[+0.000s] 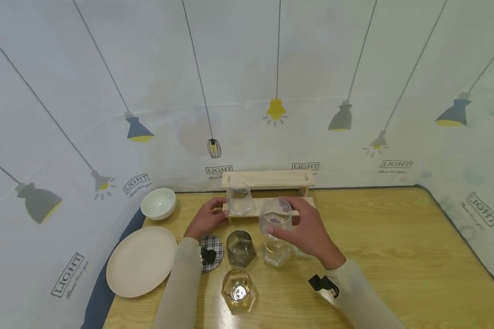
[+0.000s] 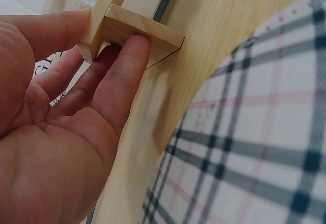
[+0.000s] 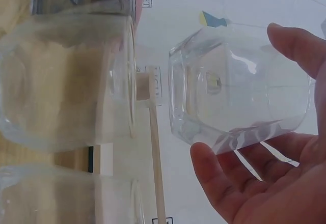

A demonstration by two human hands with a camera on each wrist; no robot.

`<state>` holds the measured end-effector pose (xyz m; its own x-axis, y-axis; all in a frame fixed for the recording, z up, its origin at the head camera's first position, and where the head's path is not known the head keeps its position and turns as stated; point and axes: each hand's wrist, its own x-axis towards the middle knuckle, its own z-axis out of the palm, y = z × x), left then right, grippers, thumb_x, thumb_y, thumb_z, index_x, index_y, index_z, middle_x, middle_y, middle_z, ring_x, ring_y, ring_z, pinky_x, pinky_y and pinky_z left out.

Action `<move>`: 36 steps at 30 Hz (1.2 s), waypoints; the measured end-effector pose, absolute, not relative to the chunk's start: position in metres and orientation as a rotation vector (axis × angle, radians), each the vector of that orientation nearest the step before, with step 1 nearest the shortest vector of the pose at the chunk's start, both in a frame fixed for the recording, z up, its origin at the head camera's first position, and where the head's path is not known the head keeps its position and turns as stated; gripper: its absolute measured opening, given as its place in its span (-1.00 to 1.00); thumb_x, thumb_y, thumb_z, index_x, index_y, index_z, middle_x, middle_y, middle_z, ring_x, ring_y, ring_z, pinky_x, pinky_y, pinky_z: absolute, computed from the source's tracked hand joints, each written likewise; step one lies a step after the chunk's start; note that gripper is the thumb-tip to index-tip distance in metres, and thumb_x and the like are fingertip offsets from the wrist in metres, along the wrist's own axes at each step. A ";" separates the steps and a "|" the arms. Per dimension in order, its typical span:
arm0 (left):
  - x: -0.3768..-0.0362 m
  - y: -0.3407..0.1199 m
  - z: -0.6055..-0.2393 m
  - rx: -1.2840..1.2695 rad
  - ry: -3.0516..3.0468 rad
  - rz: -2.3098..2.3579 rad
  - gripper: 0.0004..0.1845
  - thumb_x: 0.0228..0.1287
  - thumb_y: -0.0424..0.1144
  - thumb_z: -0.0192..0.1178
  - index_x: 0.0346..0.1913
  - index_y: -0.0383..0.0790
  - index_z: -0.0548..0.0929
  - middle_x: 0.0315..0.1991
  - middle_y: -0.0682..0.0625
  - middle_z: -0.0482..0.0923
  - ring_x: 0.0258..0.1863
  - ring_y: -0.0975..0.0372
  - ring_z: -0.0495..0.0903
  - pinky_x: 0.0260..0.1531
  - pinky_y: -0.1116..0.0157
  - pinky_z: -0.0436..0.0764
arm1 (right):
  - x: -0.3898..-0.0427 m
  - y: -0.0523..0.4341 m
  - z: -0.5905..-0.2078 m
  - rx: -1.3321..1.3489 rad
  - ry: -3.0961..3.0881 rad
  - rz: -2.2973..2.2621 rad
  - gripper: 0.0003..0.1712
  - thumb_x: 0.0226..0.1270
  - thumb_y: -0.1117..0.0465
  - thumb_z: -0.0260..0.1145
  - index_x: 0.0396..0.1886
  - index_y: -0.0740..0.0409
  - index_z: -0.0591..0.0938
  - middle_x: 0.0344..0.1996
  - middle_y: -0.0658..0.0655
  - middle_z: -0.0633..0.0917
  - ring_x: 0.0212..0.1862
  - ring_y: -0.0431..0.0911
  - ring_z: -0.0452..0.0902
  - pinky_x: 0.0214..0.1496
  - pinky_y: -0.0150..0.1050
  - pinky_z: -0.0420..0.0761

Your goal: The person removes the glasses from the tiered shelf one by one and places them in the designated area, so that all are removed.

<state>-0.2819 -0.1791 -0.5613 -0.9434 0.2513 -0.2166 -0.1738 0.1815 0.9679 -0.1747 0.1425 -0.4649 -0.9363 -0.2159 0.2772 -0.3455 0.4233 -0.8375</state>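
A two-tier wooden rack [image 1: 267,178] stands against the wall, and a clear glass [image 1: 239,201] sits at the left of its lower tier. My left hand [image 1: 207,219] grips that tier's left end, thumb on the plank [image 2: 99,25] and fingers against the leg [image 2: 147,28] in the left wrist view. My right hand [image 1: 308,228] holds a second clear faceted glass [image 3: 239,89] between thumb and fingers, raised in front of the rack. Below it on the table are a clear glass [image 1: 276,253] and another, mostly hidden by the hand. A smoky grey glass [image 1: 240,249] stands left of them.
An amber glass [image 1: 238,292] stands nearest me. At the left lie a large cream plate [image 1: 142,262] and a pale bowl [image 1: 158,204]. A round plaid piece [image 1: 218,253] lies by my left wrist. A lamp-printed wall covering [image 1: 247,91] borders the table.
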 end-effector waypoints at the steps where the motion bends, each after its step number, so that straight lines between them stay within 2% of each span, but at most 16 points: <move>1: -0.282 -0.179 -0.562 0.078 2.139 1.817 -0.49 0.52 -0.33 0.28 0.46 -0.16 0.49 0.41 -0.26 0.43 0.26 -0.02 0.62 0.14 0.12 0.77 | -0.171 0.144 -0.466 0.513 -2.542 1.529 -0.17 0.12 -0.12 0.69 0.38 -0.14 0.58 0.16 -0.01 0.66 0.08 -0.02 0.66 -0.02 -0.08 0.81; 7: -0.285 -0.175 -0.566 0.089 2.141 1.820 -0.50 0.52 -0.33 0.28 0.45 -0.17 0.49 0.39 -0.26 0.43 0.21 0.01 0.64 0.11 0.13 0.78 | -0.147 0.150 -0.469 0.568 -2.541 1.483 -0.18 0.10 -0.08 0.71 0.36 -0.13 0.59 0.10 -0.02 0.68 0.07 -0.05 0.65 -0.11 -0.07 0.84; 12: -0.285 -0.174 -0.566 0.102 2.136 1.821 -0.50 0.53 -0.33 0.27 0.45 -0.18 0.48 0.39 -0.27 0.43 0.23 -0.01 0.63 0.11 0.13 0.78 | -0.129 0.152 -0.476 0.598 -2.557 1.468 -0.14 0.06 -0.11 0.73 0.37 -0.13 0.58 0.15 -0.07 0.66 0.10 -0.10 0.64 -0.14 -0.25 0.81; 19: -0.283 -0.178 -0.563 0.075 2.152 1.795 -0.50 0.54 -0.31 0.26 0.45 -0.15 0.48 0.41 -0.26 0.43 0.25 -0.02 0.63 0.12 0.11 0.78 | -0.110 0.151 -0.482 0.661 -2.560 1.463 -0.13 0.00 -0.05 0.76 0.35 -0.10 0.60 0.13 -0.11 0.67 0.02 -0.20 0.62 -0.18 -0.29 0.80; 30: -0.283 -0.178 -0.561 0.098 2.150 1.794 -0.50 0.54 -0.30 0.26 0.46 -0.15 0.47 0.42 -0.26 0.42 0.29 -0.05 0.60 0.15 0.10 0.76 | -0.086 0.152 -0.504 0.799 -2.563 1.509 -0.18 0.09 -0.08 0.71 0.34 -0.04 0.59 0.14 -0.05 0.68 0.00 -0.13 0.68 -0.18 -0.27 0.81; 36: -0.284 -0.179 -0.564 0.106 2.156 1.790 -0.49 0.54 -0.29 0.27 0.46 -0.14 0.47 0.42 -0.26 0.42 0.31 -0.07 0.59 0.17 0.10 0.76 | -0.080 0.150 -0.521 0.788 -2.606 1.550 -0.20 0.04 0.03 0.75 0.29 -0.02 0.60 0.11 0.01 0.69 0.03 -0.04 0.68 -0.17 -0.25 0.83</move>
